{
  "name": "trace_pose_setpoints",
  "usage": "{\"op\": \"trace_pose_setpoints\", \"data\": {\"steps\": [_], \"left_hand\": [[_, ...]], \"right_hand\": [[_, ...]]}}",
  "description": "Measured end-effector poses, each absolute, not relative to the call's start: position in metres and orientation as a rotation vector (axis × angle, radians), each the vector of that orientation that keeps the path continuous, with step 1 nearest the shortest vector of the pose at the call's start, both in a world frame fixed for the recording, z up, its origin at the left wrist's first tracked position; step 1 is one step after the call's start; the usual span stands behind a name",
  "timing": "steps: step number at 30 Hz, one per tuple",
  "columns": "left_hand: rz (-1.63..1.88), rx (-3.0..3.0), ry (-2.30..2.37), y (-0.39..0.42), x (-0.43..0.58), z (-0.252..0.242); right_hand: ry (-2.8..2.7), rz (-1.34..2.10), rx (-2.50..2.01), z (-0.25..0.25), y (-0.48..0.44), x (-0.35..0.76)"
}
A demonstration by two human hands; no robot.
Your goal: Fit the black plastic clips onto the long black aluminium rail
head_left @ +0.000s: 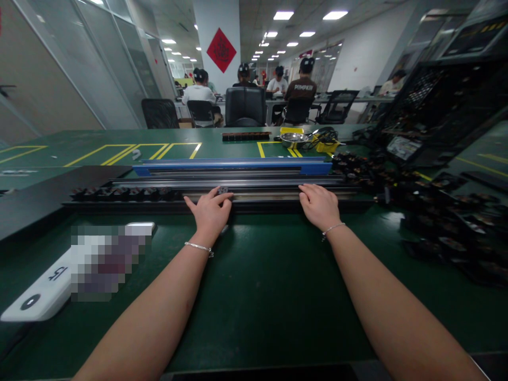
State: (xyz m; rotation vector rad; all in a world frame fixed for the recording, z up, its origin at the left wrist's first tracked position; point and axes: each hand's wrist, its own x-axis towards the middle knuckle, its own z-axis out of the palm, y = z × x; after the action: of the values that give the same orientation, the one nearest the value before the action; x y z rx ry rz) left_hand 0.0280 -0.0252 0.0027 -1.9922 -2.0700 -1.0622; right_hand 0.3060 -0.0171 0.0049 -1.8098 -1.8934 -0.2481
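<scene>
A long dark rail assembly [273, 207] lies across the green table, with several small black parts [123, 194] in a row on its left end. My left hand [210, 209] rests at the rail, fingers spread, its thumb and forefinger beside a small dark round part [223, 190]. Farther right, my right hand [319, 205] is at the same rail with its fingers pressed together; what they grip, if anything, is hidden. Behind the rail stands a blue bar [234, 166].
Piles of black parts [448, 233] cover the right side. A white device [43, 291] lies at the left. Farther back are a metal bowl [293, 139], a dark strip [246, 136] and a large black frame [440, 106]. Several people sit beyond the table.
</scene>
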Motion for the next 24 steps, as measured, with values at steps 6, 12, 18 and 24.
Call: {"op": "trace_pose_setpoints", "data": {"steps": [6,12,18,24], "left_hand": [[-1.055,-1.998,-2.084,-0.0256,0.0291,0.003],[-1.054,-2.036,-2.062,-0.0256,0.0285,0.0018],[-1.087,-2.059,-2.007,-0.0255,0.0285,0.0001],[-1.095,-2.085,-2.002,-0.0263,0.0286,0.0012]], "right_hand": [[-1.899,-0.266,-1.823,0.0051,-0.0174,0.3058],[-1.913,-0.25,-1.819,0.0045,-0.0169,0.3071],[-1.927,-0.25,-1.815,0.0049,-0.0172,0.3072],[-1.921,-0.244,-1.834,0.0062,-0.0187,0.3059]]}}
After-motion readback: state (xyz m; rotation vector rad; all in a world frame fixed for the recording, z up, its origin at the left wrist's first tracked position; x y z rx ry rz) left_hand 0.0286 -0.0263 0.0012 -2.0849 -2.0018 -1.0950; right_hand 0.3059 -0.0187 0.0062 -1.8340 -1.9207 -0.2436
